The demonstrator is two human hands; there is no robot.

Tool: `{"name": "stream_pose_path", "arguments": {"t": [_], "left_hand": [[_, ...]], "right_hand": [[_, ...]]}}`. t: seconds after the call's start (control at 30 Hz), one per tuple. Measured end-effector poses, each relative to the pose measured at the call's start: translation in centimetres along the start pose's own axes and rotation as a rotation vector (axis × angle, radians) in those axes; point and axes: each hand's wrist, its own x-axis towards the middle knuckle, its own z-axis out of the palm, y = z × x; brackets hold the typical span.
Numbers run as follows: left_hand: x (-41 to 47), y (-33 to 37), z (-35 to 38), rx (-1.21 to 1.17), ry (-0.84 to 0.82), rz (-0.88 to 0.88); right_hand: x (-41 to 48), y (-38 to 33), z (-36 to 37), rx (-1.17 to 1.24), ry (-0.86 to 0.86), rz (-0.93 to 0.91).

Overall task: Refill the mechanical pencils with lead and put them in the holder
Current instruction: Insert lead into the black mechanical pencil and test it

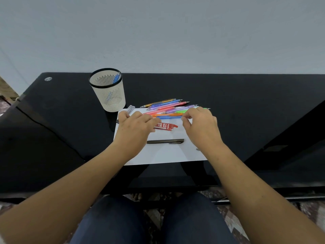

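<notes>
A blue mechanical pencil (168, 117) spans between both hands' fingertips. The right hand (202, 127) pinches one end with curled fingers; the left hand (136, 126) curls at the other, its grip hidden. Beyond the fingers lie coloured pencils (167, 105), beside the left fingertips a red lead box (167, 126), and further beyond the left fingers stands the holder (109, 95).

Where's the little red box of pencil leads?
In the head view, the red box lies on the white paper, between the left hand and right hand, just beyond the dark pen.
</notes>
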Motion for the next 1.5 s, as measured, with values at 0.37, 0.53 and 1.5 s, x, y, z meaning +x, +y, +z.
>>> {"name": "stream_pose_path", "arguments": {"t": [0.37,0.53,1.5], "left_hand": [[-0.1,0.4,-0.5,0.034,-0.044,-0.025],[0.0,0.6,-0.5,0.045,-0.094,-0.050],[-0.6,-0.8,0.6,0.171,-0.235,-0.241]], "right_hand": [[-0.3,-1.1,0.3,-0.029,-0.099,-0.045],[-0.2,-1.6,0.3,-0.079,-0.125,-0.046],[-0.7,-0.7,0.5,-0.149,-0.097,-0.080]]}}
